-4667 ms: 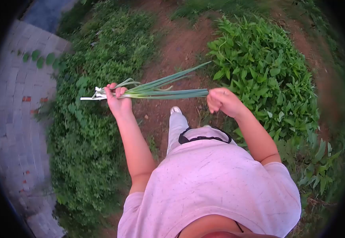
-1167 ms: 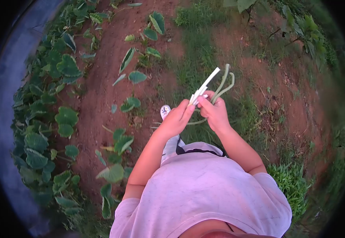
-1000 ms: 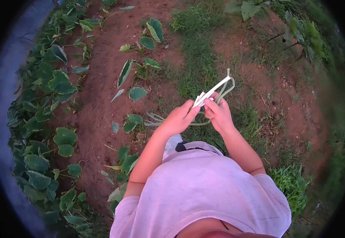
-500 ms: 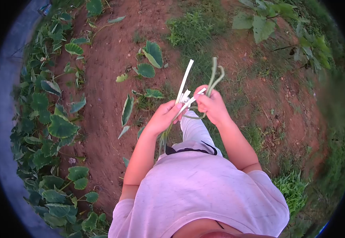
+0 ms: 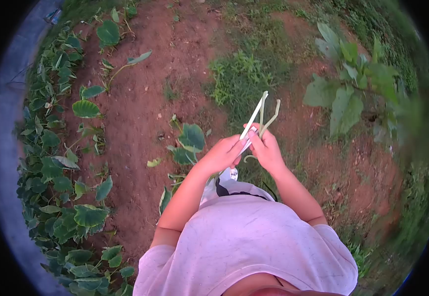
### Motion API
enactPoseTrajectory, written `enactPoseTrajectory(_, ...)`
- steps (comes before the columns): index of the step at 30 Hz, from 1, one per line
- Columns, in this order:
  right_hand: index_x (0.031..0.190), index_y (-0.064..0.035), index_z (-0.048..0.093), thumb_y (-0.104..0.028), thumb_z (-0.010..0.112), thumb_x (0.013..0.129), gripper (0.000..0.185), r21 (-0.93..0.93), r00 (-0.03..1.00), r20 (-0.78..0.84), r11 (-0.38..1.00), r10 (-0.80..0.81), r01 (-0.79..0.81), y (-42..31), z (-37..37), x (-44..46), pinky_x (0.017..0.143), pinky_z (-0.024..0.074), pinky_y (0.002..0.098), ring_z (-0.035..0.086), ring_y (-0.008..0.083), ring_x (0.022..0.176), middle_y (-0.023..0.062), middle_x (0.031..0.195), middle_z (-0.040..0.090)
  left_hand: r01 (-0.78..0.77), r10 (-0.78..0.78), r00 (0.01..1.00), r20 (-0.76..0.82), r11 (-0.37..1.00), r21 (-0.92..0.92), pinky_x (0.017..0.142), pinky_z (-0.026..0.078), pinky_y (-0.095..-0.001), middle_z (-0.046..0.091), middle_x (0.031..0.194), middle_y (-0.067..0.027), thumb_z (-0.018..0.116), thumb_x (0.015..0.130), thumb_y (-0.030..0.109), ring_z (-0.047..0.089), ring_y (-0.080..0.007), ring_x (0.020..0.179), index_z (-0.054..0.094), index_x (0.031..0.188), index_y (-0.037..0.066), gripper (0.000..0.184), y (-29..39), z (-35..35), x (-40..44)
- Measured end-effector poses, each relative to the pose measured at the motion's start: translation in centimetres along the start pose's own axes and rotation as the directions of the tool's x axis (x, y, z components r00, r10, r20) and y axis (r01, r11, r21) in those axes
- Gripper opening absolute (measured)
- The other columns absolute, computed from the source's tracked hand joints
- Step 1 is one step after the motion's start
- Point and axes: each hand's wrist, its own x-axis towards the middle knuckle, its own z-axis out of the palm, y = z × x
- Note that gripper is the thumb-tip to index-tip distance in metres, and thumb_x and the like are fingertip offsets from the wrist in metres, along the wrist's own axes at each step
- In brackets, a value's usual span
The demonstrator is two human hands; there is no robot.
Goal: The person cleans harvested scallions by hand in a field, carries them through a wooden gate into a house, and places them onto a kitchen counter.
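Note:
My left hand point(image 5: 224, 153) is closed around the lower part of a long, pale, flat-looking stalk point(image 5: 255, 116) that slants up to the right. Right beside it, my right hand point(image 5: 267, 152) grips thin green stems point(image 5: 272, 121), its thumb pressed against them. The stalk and the stems come close together at the top. Another short white piece shows between the two hands, partly hidden by fingers. Below my right hand a curled green end point(image 5: 249, 158) hangs out. How many stems each hand holds is hidden.
Reddish bare soil point(image 5: 145, 123) runs along the left, with a row of broad-leaved plants point(image 5: 88, 215) beyond it. A small leafy plant point(image 5: 192, 138) grows just left of my hands. Grass point(image 5: 239, 74) lies ahead, and a large-leaved plant point(image 5: 347, 93) stands at the right.
My hands have come closer together and lower. The pale stalk now leans further right, towards the green stems, and the stems no longer hang in a wide loop between the hands.

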Motion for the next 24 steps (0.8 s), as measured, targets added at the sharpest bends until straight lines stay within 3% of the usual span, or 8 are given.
enactPoseTrajectory(1,0.103,-0.001,0.05,-0.017,0.047,0.087,0.023,-0.012,0.999,0.039,1.0,-0.003,0.003,-1.5,-0.1,2.7,0.054,0.0383,0.0202,0.045,0.005,0.062,-0.0014,0.074,0.05,-0.006,0.006,1.0,-0.011,1.0,0.001,0.041,0.037,-0.022,0.046,0.055,-0.001,0.034,0.092,0.03,0.044,-0.0076,0.044,0.048,0.089,0.003,0.03,1.2,-1.8,1.8)
enactPoseTrajectory(5,0.104,-0.0008,0.051,-0.017,0.048,0.087,0.024,-0.065,0.994,0.111,0.998,-0.019,0.027,-6.3,-0.5,13.4,0.056,0.0407,0.0205,0.048,0.0054,0.063,-0.0019,0.072,0.051,-0.025,0.034,0.996,0.086,0.994,-0.104,0.042,0.039,-0.0222,0.048,0.056,-0.0017,0.033,0.092,0.033,0.045,-0.0085,0.043,0.048,0.089,0.003,0.034,5.6,-9.3,9.6)
enactPoseTrajectory(9,0.091,-0.0032,0.051,-0.015,0.048,0.087,0.013,-0.028,0.993,0.113,0.999,-0.032,0.035,-9.6,-1.5,25.5,0.042,0.0277,0.0163,0.037,0.0018,0.05,-0.004,0.064,0.044,-0.099,0.112,0.978,0.177,0.992,-0.08,0.043,0.039,-0.0211,0.049,0.058,-0.0011,0.032,0.091,0.036,0.045,-0.0077,0.044,0.049,0.091,0.005,0.036,8.0,-17.6,20.3)
enactPoseTrajectory(12,0.091,-0.0039,0.05,-0.014,0.047,0.087,0.012,0.059,0.999,0.023,0.997,0.045,-0.046,-12.9,-1.0,34.4,0.042,0.0263,0.0172,0.034,0.0019,0.049,-0.0041,0.061,0.041,-0.16,0.155,0.98,0.125,0.986,0.036,0.041,0.035,-0.0223,0.046,0.058,0.0005,0.032,0.092,0.035,0.041,-0.0076,0.044,0.05,0.093,0.006,0.034,11.5,-24.2,27.1)
enactPoseTrajectory(17,0.09,-0.0038,0.049,-0.013,0.047,0.086,0.011,0.12,0.996,0.054,0.989,0.076,-0.082,-16.7,0.2,46.9,0.041,0.0244,0.0176,0.033,0.0019,0.048,-0.0039,0.06,0.039,-0.191,0.188,0.98,0.065,0.981,0.043,0.045,0.039,-0.0233,0.048,0.059,-0.0009,0.032,0.092,0.032,0.045,-0.0084,0.047,0.049,0.095,0.005,0.033,15.7,-33.2,34.4)
enactPoseTrajectory(19,0.089,-0.0038,0.049,-0.013,0.048,0.086,0.01,0.147,0.997,0.029,0.986,0.069,-0.072,-17.3,0.4,51.6,0.04,0.0232,0.0176,0.032,0.0021,0.046,-0.0036,0.06,0.04,-0.055,0.054,0.998,0.016,0.996,0.068,0.048,0.042,-0.0227,0.052,0.062,-0.0027,0.032,0.092,0.031,0.049,-0.0085,0.051,0.049,0.102,0.003,0.034,16.9,-36.8,37.0)
enactPoseTrajectory(20,0.088,-0.0038,0.049,-0.012,0.048,0.086,0.009,0.186,0.998,0.015,0.98,0.067,-0.068,-18.2,0.7,53.9,0.039,0.0223,0.0175,0.032,0.0021,0.046,-0.0034,0.06,0.04,-0.065,0.065,0.998,0.003,0.996,0.061,0.052,0.044,-0.0231,0.055,0.066,-0.0045,0.033,0.092,0.027,0.052,-0.0093,0.055,0.044,0.113,0.003,0.035,17.6,-38.6,38.2)
enactPoseTrajectory(24,0.088,-0.0037,0.049,-0.011,0.047,0.086,0.008,0.274,0.999,-0.044,0.962,-0.007,0.019,-21.7,0.1,64.6,0.04,0.0236,0.0185,0.032,0.0031,0.044,-0.0024,0.059,0.041,-0.087,0.086,0.996,-0.021,0.996,-0.019,0.055,0.044,-0.0244,0.056,0.074,-0.0063,0.032,0.092,0.021,0.053,-0.0121,0.058,0.034,0.124,0.003,0.037,19.7,-46.1,43.8)
